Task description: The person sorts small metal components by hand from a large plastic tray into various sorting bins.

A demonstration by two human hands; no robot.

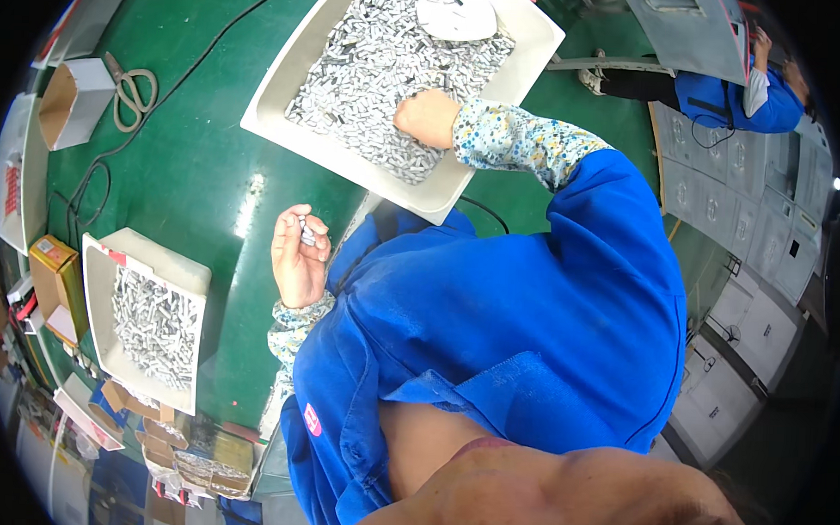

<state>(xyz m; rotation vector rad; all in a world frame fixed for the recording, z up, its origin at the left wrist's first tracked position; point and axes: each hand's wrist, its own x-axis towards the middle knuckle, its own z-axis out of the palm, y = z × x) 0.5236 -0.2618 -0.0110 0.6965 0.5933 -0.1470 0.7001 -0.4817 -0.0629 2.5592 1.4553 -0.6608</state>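
Head view: the left hand (298,263) is hovering left of frame centre against the green tabletop (211,153), fingers half curled and pinching a few small silvery cylinders (305,231). The right hand (427,117) is resting in the large white bin (275,119) at top centre, fingers down in the heap of similar pieces (362,66), so can't tell if it's gripping any. A white disc (456,14) is lying on that heap, a smaller bin (157,251) of pieces is sitting lower left, and scissors (125,84) are lying upper left.
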